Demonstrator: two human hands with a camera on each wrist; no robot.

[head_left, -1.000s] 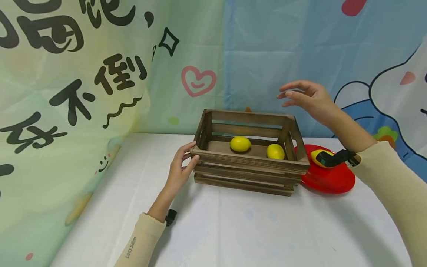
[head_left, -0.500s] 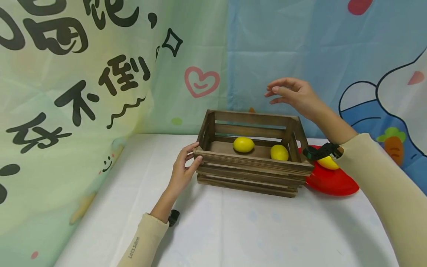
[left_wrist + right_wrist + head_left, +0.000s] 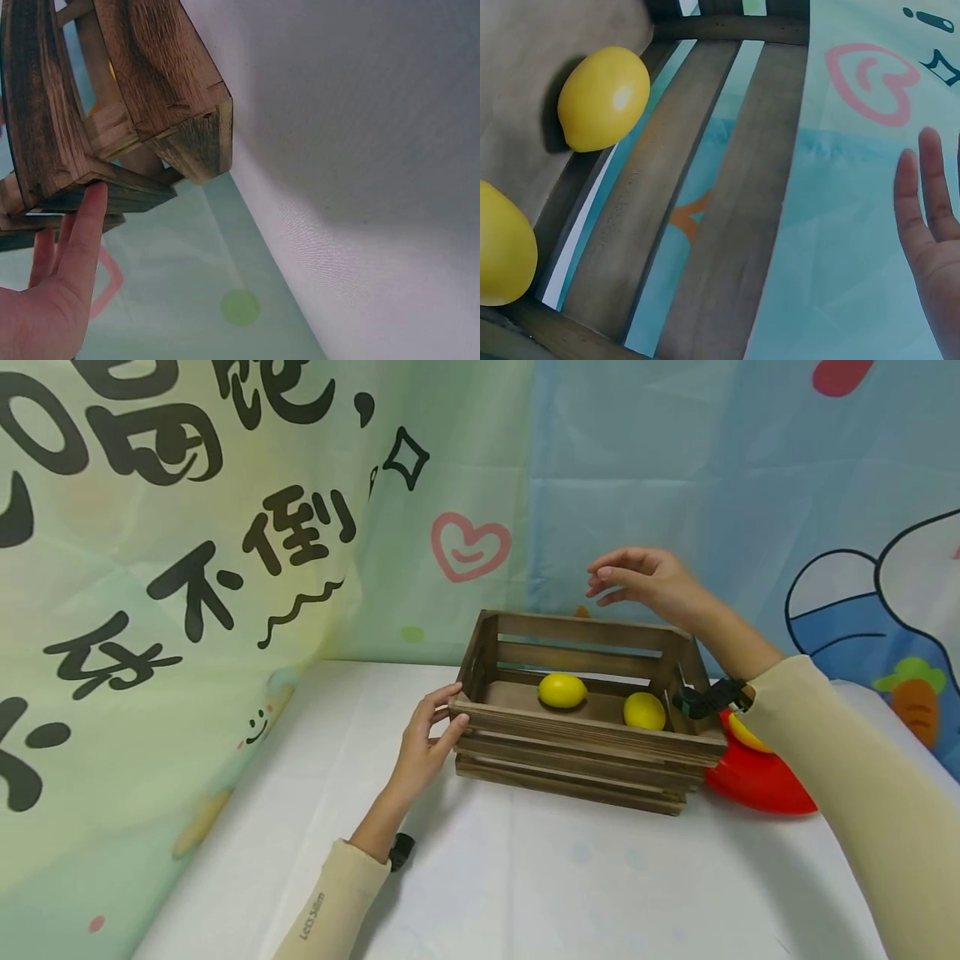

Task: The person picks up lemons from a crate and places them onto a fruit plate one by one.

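A slatted wooden crate (image 3: 585, 735) stands on the white table. My left hand (image 3: 423, 747) holds its near left corner, thumb on the front slat and fingers along the left side. In the left wrist view a fingertip meets the crate's edge. Two lemons (image 3: 562, 691) lie apart on the crate floor; both show in the right wrist view, one lemon (image 3: 604, 99) whole and the other cut by the frame. Above the crate's back right part hovers my right hand (image 3: 652, 581), fingers loosely bent, nothing in them.
To the right of the crate lies a red plate (image 3: 765, 785) with another yellow fruit (image 3: 746, 735) on it, partly hidden by my right sleeve. A printed cloth (image 3: 622, 468) hangs behind and along the left of the white tabletop (image 3: 570, 893).
My right hand has moved left, from above the plate side to over the crate. The left hand stays at the crate's corner. The whole view has shifted slightly.
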